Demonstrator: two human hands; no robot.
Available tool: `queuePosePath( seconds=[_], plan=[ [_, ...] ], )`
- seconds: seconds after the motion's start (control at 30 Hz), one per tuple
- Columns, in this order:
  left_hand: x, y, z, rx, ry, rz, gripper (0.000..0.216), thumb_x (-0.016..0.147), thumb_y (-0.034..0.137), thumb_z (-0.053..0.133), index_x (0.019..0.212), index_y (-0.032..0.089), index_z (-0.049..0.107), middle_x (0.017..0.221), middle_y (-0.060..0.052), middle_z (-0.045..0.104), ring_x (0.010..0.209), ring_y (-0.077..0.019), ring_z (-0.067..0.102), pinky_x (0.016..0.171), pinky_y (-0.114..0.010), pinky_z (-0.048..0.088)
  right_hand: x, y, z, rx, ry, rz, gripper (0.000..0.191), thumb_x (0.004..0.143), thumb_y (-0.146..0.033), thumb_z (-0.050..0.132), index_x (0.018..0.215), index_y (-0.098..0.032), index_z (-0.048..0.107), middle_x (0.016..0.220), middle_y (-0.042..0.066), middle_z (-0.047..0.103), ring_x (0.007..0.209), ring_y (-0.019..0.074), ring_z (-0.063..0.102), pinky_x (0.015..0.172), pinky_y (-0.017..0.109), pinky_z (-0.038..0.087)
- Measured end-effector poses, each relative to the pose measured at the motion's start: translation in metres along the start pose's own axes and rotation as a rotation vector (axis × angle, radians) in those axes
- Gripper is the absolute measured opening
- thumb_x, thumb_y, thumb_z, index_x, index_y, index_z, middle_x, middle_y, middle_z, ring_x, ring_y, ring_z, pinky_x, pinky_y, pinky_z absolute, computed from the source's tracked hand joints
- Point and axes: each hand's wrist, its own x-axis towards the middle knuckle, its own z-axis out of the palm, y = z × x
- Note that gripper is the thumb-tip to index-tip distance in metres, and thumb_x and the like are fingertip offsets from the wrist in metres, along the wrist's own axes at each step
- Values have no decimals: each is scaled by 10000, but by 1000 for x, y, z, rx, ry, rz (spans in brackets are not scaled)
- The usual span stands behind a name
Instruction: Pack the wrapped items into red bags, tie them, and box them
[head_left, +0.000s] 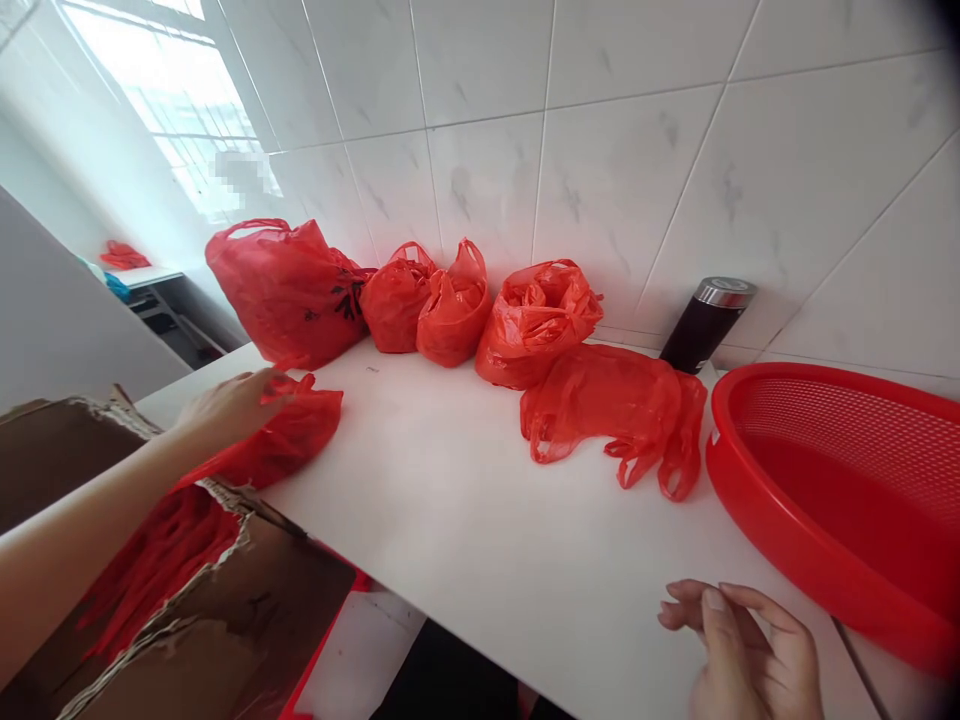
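Observation:
My left hand (pixel 232 405) reaches over a torn cardboard box (pixel 225 620) and grips a red plastic bag (pixel 289 435) that lies at the left edge of the white counter (pixel 465 520). More red plastic (pixel 161 555) trails down into the box. My right hand (pixel 742 650) hovers at the counter's near edge with its fingers loosely curled and nothing in them. It is just in front of a red mesh basket (pixel 847 500).
Several filled red bags (pixel 450 305) stand in a row against the tiled wall, the largest (pixel 289 290) at the left. A pile of flat empty red bags (pixel 615 410) lies beside them. A dark cylindrical flask (pixel 705 325) stands by the wall behind the basket.

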Motion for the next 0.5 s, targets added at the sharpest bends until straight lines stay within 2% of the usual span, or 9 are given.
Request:
queuePosePath(
  seconds=[0.07, 0.17, 0.27, 0.37, 0.5],
  plan=[
    [-7, 35, 2, 31, 5, 119, 528, 905, 572, 351, 1244, 225, 557, 1098, -24, 627, 910, -220, 568, 806, -309, 386, -1, 1, 2, -10, -21, -31, 304, 804, -403, 688, 946, -191, 522, 765, 5, 657, 578, 147, 605, 631, 320, 499],
    [-21, 100, 11, 6, -33, 407, 488, 902, 555, 377, 1238, 247, 551, 1066, -47, 643, 909, -226, 607, 751, -294, 424, -4, 2, 1, -32, -55, -79, 256, 851, -394, 637, 947, -192, 512, 773, 10, 652, 569, 138, 598, 611, 311, 503],
    [-37, 159, 26, -64, -110, 633, 468, 888, 546, 408, 1242, 274, 545, 1081, -66, 661, 909, -246, 639, 736, -324, 453, -1, 1, -15, -112, -65, -212, 211, 885, -373, 590, 953, -188, 516, 793, 27, 651, 596, 143, 607, 617, 316, 515],
    [-51, 200, 43, -114, -191, 816, 441, 892, 513, 400, 1242, 291, 550, 1143, -65, 662, 952, -265, 653, 779, -362, 471, 15, -13, -53, -281, 47, -405, 202, 873, -347, 603, 965, -178, 543, 848, 56, 655, 683, 165, 635, 669, 332, 517],
    [-58, 232, 65, -160, -260, 900, 447, 868, 533, 398, 1221, 329, 580, 1178, -33, 670, 958, -280, 670, 785, -383, 500, 51, -51, -121, -545, 299, -490, 230, 855, -364, 617, 997, -189, 574, 911, 65, 668, 814, 198, 649, 776, 369, 506]
  ],
)
